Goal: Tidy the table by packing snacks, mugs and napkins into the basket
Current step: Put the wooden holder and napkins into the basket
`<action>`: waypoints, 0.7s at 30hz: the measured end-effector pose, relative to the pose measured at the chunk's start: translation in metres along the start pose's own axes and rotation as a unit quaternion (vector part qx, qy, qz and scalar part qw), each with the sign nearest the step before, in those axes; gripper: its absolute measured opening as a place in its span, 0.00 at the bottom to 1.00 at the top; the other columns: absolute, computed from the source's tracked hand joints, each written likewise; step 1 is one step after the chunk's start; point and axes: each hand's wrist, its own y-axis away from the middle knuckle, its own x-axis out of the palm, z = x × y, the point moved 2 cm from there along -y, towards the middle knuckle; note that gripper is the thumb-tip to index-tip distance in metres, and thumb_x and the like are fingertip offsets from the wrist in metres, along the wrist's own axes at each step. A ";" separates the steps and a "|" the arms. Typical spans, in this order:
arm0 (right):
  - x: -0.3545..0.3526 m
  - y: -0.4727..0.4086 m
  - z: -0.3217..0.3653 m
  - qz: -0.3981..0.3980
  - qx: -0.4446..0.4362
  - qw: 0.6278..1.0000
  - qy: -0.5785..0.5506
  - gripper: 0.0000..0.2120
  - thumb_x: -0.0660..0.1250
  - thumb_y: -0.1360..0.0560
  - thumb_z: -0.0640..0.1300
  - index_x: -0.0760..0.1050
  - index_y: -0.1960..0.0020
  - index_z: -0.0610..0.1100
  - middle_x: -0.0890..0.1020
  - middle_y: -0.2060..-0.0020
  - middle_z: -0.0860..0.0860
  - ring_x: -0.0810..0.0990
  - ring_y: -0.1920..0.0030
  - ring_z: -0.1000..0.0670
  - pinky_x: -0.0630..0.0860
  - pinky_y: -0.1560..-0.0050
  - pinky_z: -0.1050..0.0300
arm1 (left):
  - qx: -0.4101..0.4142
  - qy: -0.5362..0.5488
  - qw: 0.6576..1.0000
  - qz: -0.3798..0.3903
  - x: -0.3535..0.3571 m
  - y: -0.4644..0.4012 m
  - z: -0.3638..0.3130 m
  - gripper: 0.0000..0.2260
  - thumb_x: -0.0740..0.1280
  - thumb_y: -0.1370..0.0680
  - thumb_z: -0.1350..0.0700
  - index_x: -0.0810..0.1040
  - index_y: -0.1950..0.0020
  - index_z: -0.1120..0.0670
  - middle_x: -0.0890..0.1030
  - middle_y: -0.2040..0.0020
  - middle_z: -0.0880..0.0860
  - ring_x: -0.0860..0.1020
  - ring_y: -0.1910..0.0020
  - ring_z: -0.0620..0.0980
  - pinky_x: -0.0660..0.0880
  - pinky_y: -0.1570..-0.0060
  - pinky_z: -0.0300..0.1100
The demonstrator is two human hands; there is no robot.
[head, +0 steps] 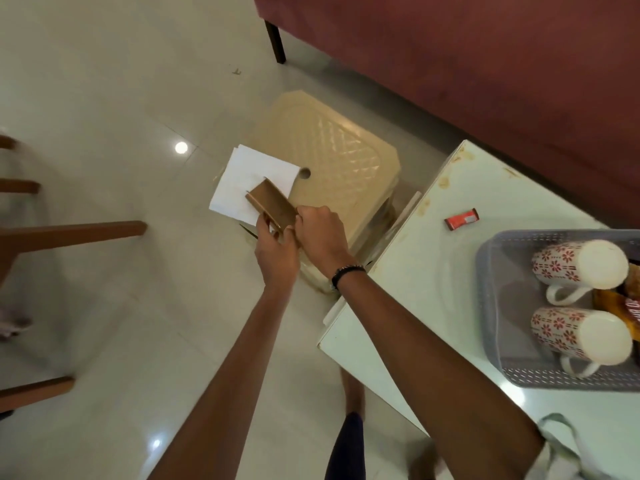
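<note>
A dark red sofa (467,64) is seen across the upper right, with a dark leg set on the pale tiled floor (104,98). A white surface (450,271) is seen at the right, stained along its far edge. Just beside its left edge a cream plastic stool (329,150) is placed, its top patterned with a diamond grid. Wooden chair parts (69,233) are seen at the left border. On the surface, near the right border, a grey perforated basket (495,306) is set; two white mugs (578,265) with a red flower print are laid on their sides in it, handles pointed toward the viewer, and orange snack packets (620,306) are partly seen beside them at the frame's edge. White napkins (256,178) are held over the near left corner of the stool, fanned out from a brown wooden napkin holder (270,206). The holder is grasped from both sides: the left hand (277,251) is curled round its near left edge, and the right hand (322,237) is clenched on its right side, so each grip is closed on the holder. A dark beaded bracelet (346,273) is worn on the right wrist. A small red snack wrapper (462,219) is left lying on the surface, well apart from the basket and between it and the stool.
</note>
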 end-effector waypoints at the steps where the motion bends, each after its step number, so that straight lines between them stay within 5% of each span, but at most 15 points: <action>1: -0.001 0.001 0.000 -0.003 -0.004 1.000 -0.004 0.11 0.57 0.22 0.39 0.77 0.53 0.36 0.82 0.57 0.39 0.79 0.57 0.39 0.66 0.63 0.55 | -0.003 -0.002 1.000 -0.006 0.001 0.001 -0.002 0.21 0.60 0.23 0.60 0.66 0.30 0.51 0.76 0.37 0.47 0.77 0.44 0.46 0.71 0.51 0.32; 8: -0.038 0.046 -0.020 -0.137 -0.031 0.990 -0.026 0.11 0.58 0.21 0.42 0.77 0.55 0.39 0.82 0.66 0.43 0.78 0.69 0.45 0.67 0.69 0.60 | 0.112 -0.070 0.991 -0.011 0.017 0.034 -0.029 0.22 0.60 0.21 0.55 0.63 0.27 0.48 0.80 0.41 0.50 0.80 0.47 0.49 0.76 0.47 0.43; 12: -0.071 0.099 -0.064 -0.196 0.060 0.979 -0.020 0.11 0.58 0.22 0.46 0.78 0.51 0.44 0.82 0.67 0.46 0.77 0.69 0.44 0.67 0.68 0.60 | 0.196 -0.082 0.974 0.084 0.055 0.084 -0.036 0.19 0.59 0.21 0.58 0.68 0.29 0.54 0.78 0.61 0.48 0.78 0.64 0.44 0.73 0.63 0.35; 15: -0.097 0.138 -0.111 -0.231 0.115 0.966 -0.004 0.10 0.59 0.22 0.45 0.78 0.47 0.44 0.84 0.64 0.46 0.80 0.65 0.43 0.74 0.65 0.56 | 0.222 -0.090 0.957 0.162 0.097 0.132 -0.038 0.17 0.59 0.21 0.60 0.71 0.31 0.56 0.76 0.64 0.45 0.80 0.61 0.51 0.68 0.65 0.27; 17: -0.115 0.162 -0.144 -0.265 0.119 0.957 0.016 0.09 0.61 0.24 0.43 0.78 0.48 0.43 0.83 0.66 0.45 0.80 0.69 0.45 0.77 0.67 0.55 | 0.225 -0.079 0.947 0.216 0.125 0.166 -0.040 0.18 0.61 0.20 0.57 0.69 0.29 0.53 0.78 0.60 0.45 0.80 0.59 0.47 0.70 0.62 0.24; 21: -0.143 0.206 -0.203 -0.289 0.151 0.944 0.046 0.03 0.66 0.26 0.36 0.79 0.54 0.39 0.81 0.72 0.44 0.76 0.74 0.47 0.68 0.70 0.62 | 0.279 -0.112 0.918 0.259 0.178 0.220 -0.033 0.26 0.55 0.22 0.38 0.58 0.26 0.43 0.80 0.41 0.49 0.77 0.42 0.42 0.74 0.39 0.37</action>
